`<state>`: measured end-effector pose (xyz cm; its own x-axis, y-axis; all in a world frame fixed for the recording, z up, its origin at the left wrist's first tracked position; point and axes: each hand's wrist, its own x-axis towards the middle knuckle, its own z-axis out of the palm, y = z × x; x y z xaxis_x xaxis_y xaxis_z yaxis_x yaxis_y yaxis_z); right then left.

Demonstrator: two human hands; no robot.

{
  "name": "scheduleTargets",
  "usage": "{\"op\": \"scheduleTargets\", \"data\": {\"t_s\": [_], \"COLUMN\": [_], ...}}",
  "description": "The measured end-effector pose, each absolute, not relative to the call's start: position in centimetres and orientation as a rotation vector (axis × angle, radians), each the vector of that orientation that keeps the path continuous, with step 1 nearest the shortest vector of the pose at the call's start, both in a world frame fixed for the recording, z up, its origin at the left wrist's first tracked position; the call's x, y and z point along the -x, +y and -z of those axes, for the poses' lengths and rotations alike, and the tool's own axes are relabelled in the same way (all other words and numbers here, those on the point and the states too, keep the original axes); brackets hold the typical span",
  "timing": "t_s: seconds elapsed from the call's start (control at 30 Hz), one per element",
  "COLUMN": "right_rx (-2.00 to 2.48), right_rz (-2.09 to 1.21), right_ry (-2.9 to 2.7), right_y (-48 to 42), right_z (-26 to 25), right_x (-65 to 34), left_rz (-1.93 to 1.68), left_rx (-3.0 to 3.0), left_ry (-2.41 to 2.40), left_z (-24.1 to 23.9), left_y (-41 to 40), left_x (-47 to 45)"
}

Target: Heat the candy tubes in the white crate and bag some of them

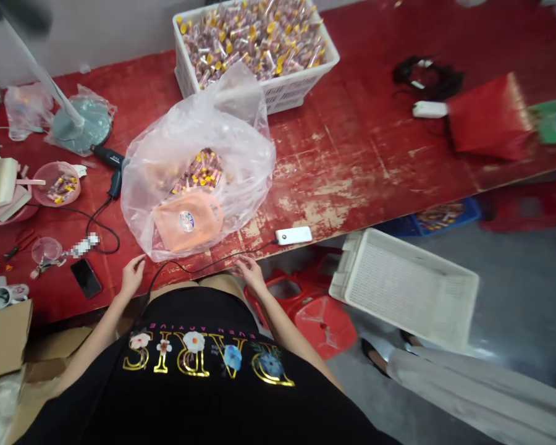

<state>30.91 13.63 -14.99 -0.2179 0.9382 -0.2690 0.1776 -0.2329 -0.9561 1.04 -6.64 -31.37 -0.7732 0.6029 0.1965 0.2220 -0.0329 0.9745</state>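
My left hand rests at the table's front edge, fingers loosely apart, close to the lower corner of a clear plastic bag. My right hand is at the same edge farther right, fingers slightly bent and apart, holding nothing. On the bag lies a pile of small tubes with yellow caps. In front of the pile is an orange plastic piece with a handle hole and a round sticker. A white power bank lies right of my hands, its black cable running between them toward my body.
A white crate heaped with capped tubes stands behind the bag. Leftward are a heat gun, pink bowl, phone and mug. Below right are an empty white crate, a red stool and another person's legs.
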Motion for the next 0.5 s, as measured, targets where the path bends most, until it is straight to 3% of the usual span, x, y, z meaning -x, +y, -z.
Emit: {"op": "scheduleTargets", "data": {"t_s": [0.17,0.37,0.43,0.5], "right_rx": [1.09,0.954,0.688,0.525], "right_rz": [-1.508,-1.529,-1.602,-1.339], "right_ry": [-1.72,-1.787,-1.982,-2.195], "right_y": [16.1,20.0,20.5,21.0], "right_z": [8.5,-1.4,-2.5,-1.8], "right_x": [-25.4,-22.1,-24.4,-28.5], "left_rz": [-1.816,-1.482,-1.419,-1.251], "left_rx": [-1.16,-1.696,-1.767,-1.728], "left_ry": [1.778,1.882,1.909,2.007], "left_z": [24.4,15.3,13.2,11.5], "left_y": [2.3,13.5,15.7,16.8], "left_x": [-0.1,-1.7,-3.0,-4.6]}}
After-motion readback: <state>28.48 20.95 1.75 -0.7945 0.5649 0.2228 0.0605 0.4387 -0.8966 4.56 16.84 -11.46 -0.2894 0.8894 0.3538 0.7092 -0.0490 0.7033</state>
